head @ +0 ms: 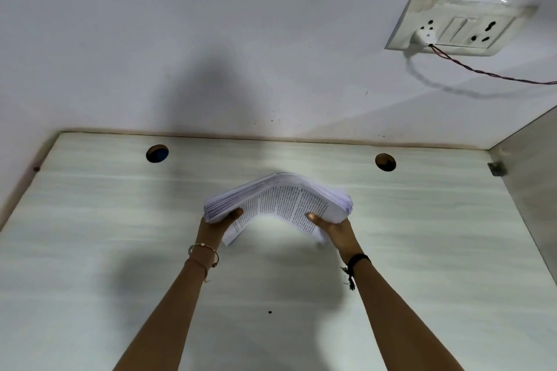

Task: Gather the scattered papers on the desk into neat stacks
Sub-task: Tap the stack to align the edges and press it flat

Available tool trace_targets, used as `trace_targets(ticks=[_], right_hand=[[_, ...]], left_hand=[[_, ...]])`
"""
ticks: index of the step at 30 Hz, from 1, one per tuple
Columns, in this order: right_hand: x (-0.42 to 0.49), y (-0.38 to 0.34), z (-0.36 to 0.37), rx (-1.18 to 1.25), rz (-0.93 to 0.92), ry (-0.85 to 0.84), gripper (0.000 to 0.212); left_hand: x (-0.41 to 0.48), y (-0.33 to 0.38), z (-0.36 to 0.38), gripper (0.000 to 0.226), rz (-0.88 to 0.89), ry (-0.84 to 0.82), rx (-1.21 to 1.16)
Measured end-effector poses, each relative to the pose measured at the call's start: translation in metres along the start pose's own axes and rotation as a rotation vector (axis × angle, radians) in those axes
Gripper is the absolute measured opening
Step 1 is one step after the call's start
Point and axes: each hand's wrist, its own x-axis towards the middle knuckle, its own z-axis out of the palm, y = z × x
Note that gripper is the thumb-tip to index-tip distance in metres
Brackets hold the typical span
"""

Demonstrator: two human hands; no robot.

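A thick stack of printed white papers [280, 199] is held above the middle of the pale desk [90, 220]. The stack arches upward in the middle and droops at both ends. My left hand [218, 224] grips its left end, thumb on top and fingers hidden underneath. My right hand [333, 227] grips its right end the same way. The lowest sheets hang loose below the thumbs. The stack's edges look roughly even but slightly fanned and blurred.
Two round cable holes, a left hole [157, 153] and a right hole [385, 162], sit near the desk's back edge. A wall socket [458, 27] with a plug and a thin wire [488, 74] is at the upper right. A side panel [530, 178] bounds the desk on the right.
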Motion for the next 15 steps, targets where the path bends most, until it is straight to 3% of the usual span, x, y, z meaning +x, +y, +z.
trace_targets(ticks=[1,4,5,8,11,14,15], right_hand=[[0.001,0.002,0.0,-0.036,0.012,0.013,0.048],[0.004,-0.014,0.001,-0.131,-0.013,0.058,0.039],[0.007,-0.025,-0.001,-0.171,-0.061,0.037,0.041],[0.015,-0.07,-0.006,-0.383,-0.213,-0.104,0.045],[0.018,-0.127,-0.014,-0.6,-0.288,-0.205,0.049],[0.018,-0.178,-0.015,-0.838,-0.367,-0.319,0.05],[0.016,-0.193,-0.012,-0.923,-0.39,-0.347,0.049]], left_hand=[[0.0,0.002,-0.002,0.067,-0.018,-0.017,-0.004],[0.004,0.011,-0.016,0.128,-0.032,-0.063,0.073],[0.006,0.016,-0.022,0.127,-0.022,-0.064,0.071],[0.015,0.032,-0.041,0.079,0.049,-0.082,-0.141],[0.025,0.047,-0.063,0.042,0.143,-0.228,-0.137],[0.028,0.069,-0.074,0.042,0.139,-0.514,0.05],[0.025,0.079,-0.072,0.055,0.15,-0.588,0.17]])
